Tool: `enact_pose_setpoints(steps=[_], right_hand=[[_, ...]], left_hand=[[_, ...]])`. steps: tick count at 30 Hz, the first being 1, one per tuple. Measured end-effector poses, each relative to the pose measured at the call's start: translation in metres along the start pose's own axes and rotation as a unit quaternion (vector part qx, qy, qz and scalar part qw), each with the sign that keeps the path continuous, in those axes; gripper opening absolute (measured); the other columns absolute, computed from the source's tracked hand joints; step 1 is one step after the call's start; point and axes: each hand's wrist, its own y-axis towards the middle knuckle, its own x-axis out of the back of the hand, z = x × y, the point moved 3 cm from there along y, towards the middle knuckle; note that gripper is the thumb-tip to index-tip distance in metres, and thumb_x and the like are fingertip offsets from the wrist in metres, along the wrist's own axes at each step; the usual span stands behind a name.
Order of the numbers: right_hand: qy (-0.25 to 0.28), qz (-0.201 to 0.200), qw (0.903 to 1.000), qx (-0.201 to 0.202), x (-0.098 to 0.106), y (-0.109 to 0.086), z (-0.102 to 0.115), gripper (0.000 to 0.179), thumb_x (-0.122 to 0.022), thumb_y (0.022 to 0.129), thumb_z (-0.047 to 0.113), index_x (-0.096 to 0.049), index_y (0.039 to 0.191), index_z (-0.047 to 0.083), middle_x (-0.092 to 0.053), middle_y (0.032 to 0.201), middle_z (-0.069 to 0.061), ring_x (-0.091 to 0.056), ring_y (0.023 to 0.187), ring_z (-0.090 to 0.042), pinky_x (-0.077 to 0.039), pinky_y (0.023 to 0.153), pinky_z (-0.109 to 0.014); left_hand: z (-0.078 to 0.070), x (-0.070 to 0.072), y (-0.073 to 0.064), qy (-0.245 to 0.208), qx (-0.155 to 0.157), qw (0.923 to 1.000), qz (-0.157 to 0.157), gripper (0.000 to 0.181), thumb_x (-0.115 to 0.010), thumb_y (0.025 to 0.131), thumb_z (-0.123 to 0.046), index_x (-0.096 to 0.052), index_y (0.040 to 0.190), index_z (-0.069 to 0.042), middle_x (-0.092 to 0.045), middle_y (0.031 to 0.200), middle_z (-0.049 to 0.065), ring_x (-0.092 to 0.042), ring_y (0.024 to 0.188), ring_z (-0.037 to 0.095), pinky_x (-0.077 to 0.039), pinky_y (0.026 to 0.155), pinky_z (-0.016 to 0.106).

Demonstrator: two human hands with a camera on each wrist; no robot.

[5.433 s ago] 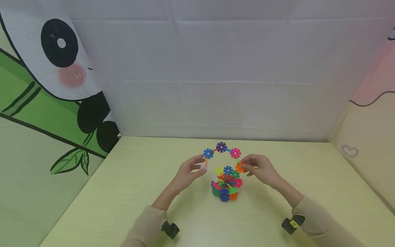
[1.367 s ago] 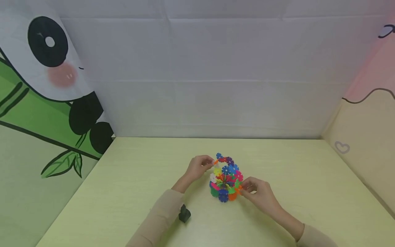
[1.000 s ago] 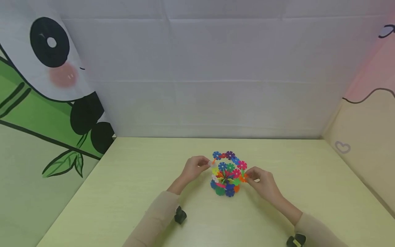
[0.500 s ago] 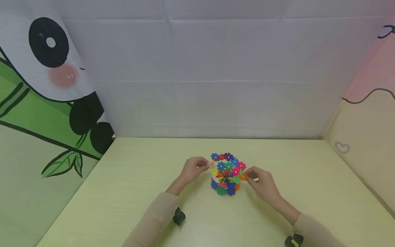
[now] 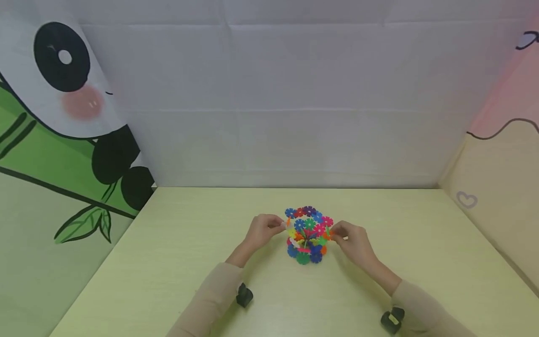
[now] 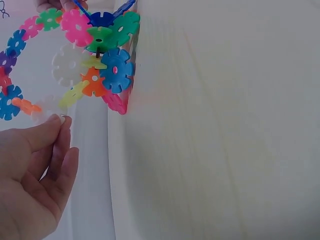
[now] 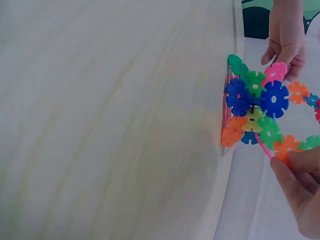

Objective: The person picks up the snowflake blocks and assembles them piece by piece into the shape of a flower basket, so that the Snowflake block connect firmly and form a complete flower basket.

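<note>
A round cluster of colourful plastic snowflake discs [image 5: 304, 258] stands on the table, slotted together like a small basket. An arch of linked discs [image 5: 309, 211] rises over it. At the arch's left end, my left hand [image 5: 260, 232] pinches a white disc [image 6: 47, 109] between thumb and fingers, close to a yellow disc [image 6: 74, 95]. My right hand [image 5: 354, 239] pinches an orange disc [image 7: 286, 146] at the other end. That disc meets a light green disc [image 7: 270, 131] of the cluster; whether their slots are joined, I cannot tell.
The pale wooden table [image 5: 189, 243] reaches a white cloth backdrop [image 5: 269, 103] behind. Printed side panels flank it, one with a green leaf [image 5: 86, 224]. Dark wrist cameras are strapped on both sleeves, such as the left camera [image 5: 244, 296].
Since the oldest frame, the arch has come down from above the cluster to its sides, and the cluster has turned. In the last half second, my right hand has shifted slightly up and left.
</note>
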Motion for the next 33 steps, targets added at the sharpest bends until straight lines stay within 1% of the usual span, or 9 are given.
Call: enact_pose_setpoints(steps=[7,14,20,22,26,28,29,31,33], right_hand=[[-0.005,0.001,1.0,-0.007,-0.002,0.002,-0.001,0.007,-0.068,0.077,-0.001,-0.064,0.079,0.004,-0.067,0.073,-0.007,-0.065,0.069,-0.017,-0.054,0.062,-0.026],[-0.006,0.014,0.9998,-0.013,-0.002,0.004,0.001,0.01,-0.068,0.076,-0.005,-0.064,0.075,0.004,-0.067,0.071,-0.004,-0.065,0.068,-0.016,-0.053,0.061,-0.025],[-0.015,0.025,0.9995,-0.009,0.0,0.004,0.0,0.008,-0.068,0.077,-0.002,-0.063,0.08,0.004,-0.067,0.077,-0.005,-0.066,0.072,-0.02,-0.054,0.064,-0.029],[-0.021,0.015,0.9996,-0.012,0.003,0.002,-0.001,0.01,-0.068,0.077,-0.001,-0.063,0.083,0.004,-0.067,0.08,-0.006,-0.065,0.074,-0.022,-0.054,0.064,-0.03],[-0.023,-0.039,0.9988,-0.018,0.009,-0.007,0.006,0.014,-0.071,0.074,0.0,-0.062,0.084,0.004,-0.064,0.076,-0.002,-0.061,0.07,-0.017,-0.053,0.059,-0.025],[-0.021,-0.043,0.9988,0.006,0.007,-0.012,0.013,0.014,-0.072,0.072,0.0,-0.063,0.081,0.005,-0.062,0.073,0.001,-0.059,0.068,-0.013,-0.051,0.055,-0.022],[-0.02,-0.034,0.9989,0.024,0.003,-0.014,0.018,0.014,-0.072,0.072,0.0,-0.063,0.08,0.006,-0.062,0.072,0.002,-0.058,0.067,-0.012,-0.05,0.055,-0.02],[-0.024,-0.001,0.9971,0.072,-0.006,-0.016,0.029,0.014,-0.074,0.071,0.002,-0.064,0.08,0.005,-0.064,0.073,0.001,-0.059,0.067,-0.012,-0.051,0.057,-0.02],[-0.034,0.032,0.9925,0.113,-0.017,-0.014,0.038,0.014,-0.075,0.071,0.004,-0.066,0.081,0.005,-0.066,0.077,-0.001,-0.061,0.07,-0.014,-0.052,0.06,-0.022]], left_hand=[[-0.004,0.001,0.0,-0.001,-0.001,1.0,0.003,0.012,-0.064,0.084,-0.013,-0.069,0.089,-0.002,-0.068,0.087,0.009,-0.065,0.08,0.02,-0.053,0.069,0.027],[-0.004,0.001,0.0,0.004,-0.006,1.0,0.004,0.013,-0.063,0.084,-0.014,-0.069,0.088,-0.002,-0.069,0.085,0.009,-0.064,0.079,0.02,-0.053,0.068,0.027],[-0.002,-0.001,-0.002,0.019,0.011,0.9997,0.007,0.012,-0.064,0.085,-0.016,-0.068,0.086,-0.005,-0.068,0.083,0.005,-0.063,0.077,0.017,-0.052,0.068,0.026],[-0.002,-0.002,-0.003,0.022,0.017,0.9996,0.01,0.012,-0.064,0.085,-0.018,-0.068,0.086,-0.006,-0.068,0.083,0.004,-0.063,0.077,0.016,-0.052,0.067,0.025],[-0.004,-0.002,-0.006,0.019,0.021,0.9995,0.01,0.013,-0.065,0.084,-0.019,-0.067,0.085,-0.007,-0.068,0.084,0.005,-0.064,0.079,0.017,-0.053,0.067,0.025],[-0.006,-0.002,-0.008,0.019,0.022,0.9996,0.005,0.013,-0.065,0.084,-0.019,-0.067,0.085,-0.006,-0.068,0.084,0.006,-0.065,0.078,0.018,-0.053,0.066,0.025],[-0.006,-0.001,-0.008,0.018,0.024,0.9995,0.003,0.013,-0.065,0.084,-0.019,-0.067,0.084,-0.006,-0.068,0.083,0.006,-0.065,0.078,0.018,-0.053,0.066,0.025],[-0.007,-0.001,-0.01,0.02,0.025,0.9995,-0.001,0.014,-0.065,0.084,-0.019,-0.067,0.084,-0.006,-0.068,0.083,0.006,-0.065,0.078,0.018,-0.053,0.065,0.025],[-0.008,-0.001,-0.011,0.02,0.024,0.9995,-0.003,0.014,-0.065,0.084,-0.02,-0.067,0.084,-0.006,-0.068,0.083,0.006,-0.066,0.077,0.018,-0.053,0.065,0.025]])
